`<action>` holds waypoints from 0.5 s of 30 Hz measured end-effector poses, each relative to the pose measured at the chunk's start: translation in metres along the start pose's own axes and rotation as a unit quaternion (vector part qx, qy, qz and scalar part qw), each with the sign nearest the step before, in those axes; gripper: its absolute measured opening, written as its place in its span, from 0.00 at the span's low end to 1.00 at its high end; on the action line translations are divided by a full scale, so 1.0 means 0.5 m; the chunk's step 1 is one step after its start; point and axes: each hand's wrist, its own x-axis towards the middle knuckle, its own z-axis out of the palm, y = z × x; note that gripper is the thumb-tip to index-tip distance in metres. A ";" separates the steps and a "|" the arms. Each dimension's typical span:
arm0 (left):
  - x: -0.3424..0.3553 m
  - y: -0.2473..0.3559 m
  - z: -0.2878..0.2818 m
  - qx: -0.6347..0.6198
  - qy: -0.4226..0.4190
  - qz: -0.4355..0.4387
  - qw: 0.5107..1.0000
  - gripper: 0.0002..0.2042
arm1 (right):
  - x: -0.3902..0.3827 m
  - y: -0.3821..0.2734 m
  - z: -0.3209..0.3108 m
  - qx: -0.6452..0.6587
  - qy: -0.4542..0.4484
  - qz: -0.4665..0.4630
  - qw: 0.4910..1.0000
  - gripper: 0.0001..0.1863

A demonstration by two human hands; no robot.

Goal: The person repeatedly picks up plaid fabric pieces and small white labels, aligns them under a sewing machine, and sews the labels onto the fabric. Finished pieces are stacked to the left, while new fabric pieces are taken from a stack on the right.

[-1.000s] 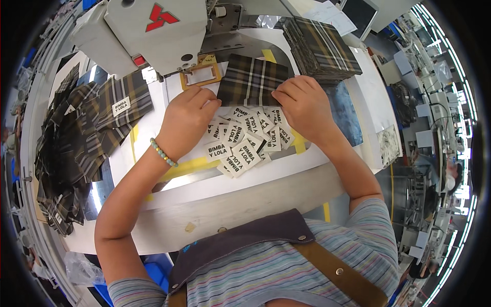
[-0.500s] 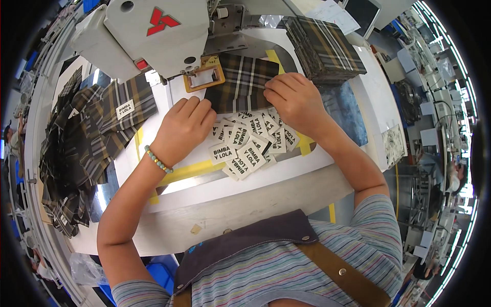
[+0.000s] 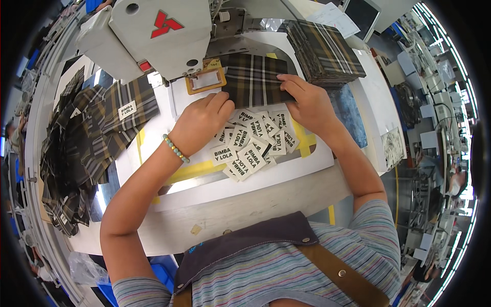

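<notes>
A flat plaid fabric piece [image 3: 255, 77] lies beside the yellow frame [image 3: 205, 81] at the machine. My left hand [image 3: 204, 120], wearing a beaded bracelet, has its fingers curled together on the piece's lower-left corner, just below the frame. My right hand [image 3: 309, 105] grips the same piece at its right side, index finger stretched over the top and thumb near the lower edge. A loose pile of white labels [image 3: 253, 156] with dark print lies between my wrists, under the piece's near edge.
The machine head [image 3: 153, 36] overhangs the upper left. A stack of plaid pieces [image 3: 325, 48] stands at back right, with papers and a dark screen [image 3: 358, 18] behind. Heaped plaid pieces [image 3: 76, 153] cover the table's left side. Yellow tape [image 3: 179, 171] crosses the work surface.
The fabric piece shifted left toward the frame, then back to the right. Since half a second ago both my hands have moved rightward with it, my left also slightly upward.
</notes>
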 end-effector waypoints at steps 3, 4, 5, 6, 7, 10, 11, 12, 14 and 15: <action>-0.002 -0.004 0.004 0.003 -0.001 0.005 1.000 0.10 | -0.003 0.013 0.010 0.056 0.007 -0.011 0.998 0.21; -0.005 -0.005 0.003 0.004 -0.011 0.004 1.000 0.09 | -0.001 0.019 0.014 0.068 0.021 -0.029 0.997 0.22; -0.008 -0.007 -0.002 0.010 -0.008 0.008 1.000 0.09 | 0.003 0.021 0.015 0.076 0.012 -0.032 0.997 0.22; -0.011 -0.009 -0.011 0.015 -0.006 0.012 1.000 0.09 | 0.009 0.019 0.017 0.084 0.003 -0.035 0.996 0.21; -0.014 -0.011 -0.018 0.021 -0.004 0.016 1.000 0.09 | 0.016 0.018 0.020 0.092 -0.005 -0.039 0.995 0.21; -0.026 -0.020 -0.033 0.069 -0.005 0.027 0.997 0.09 | 0.036 0.022 0.042 0.108 -0.016 -0.044 0.993 0.20; -0.032 -0.026 -0.035 0.082 -0.016 0.022 0.996 0.09 | 0.047 0.024 0.052 0.106 -0.023 -0.050 0.993 0.20; -0.037 -0.032 -0.036 0.095 -0.027 0.018 0.995 0.09 | 0.060 0.025 0.061 0.103 -0.029 -0.056 0.993 0.19; -0.049 -0.044 -0.038 0.124 -0.063 -0.001 0.990 0.09 | 0.089 0.017 0.079 0.110 -0.052 -0.047 0.991 0.19; -0.055 -0.048 -0.040 0.140 -0.089 -0.016 0.986 0.09 | 0.106 0.008 0.086 0.119 -0.069 -0.033 0.990 0.20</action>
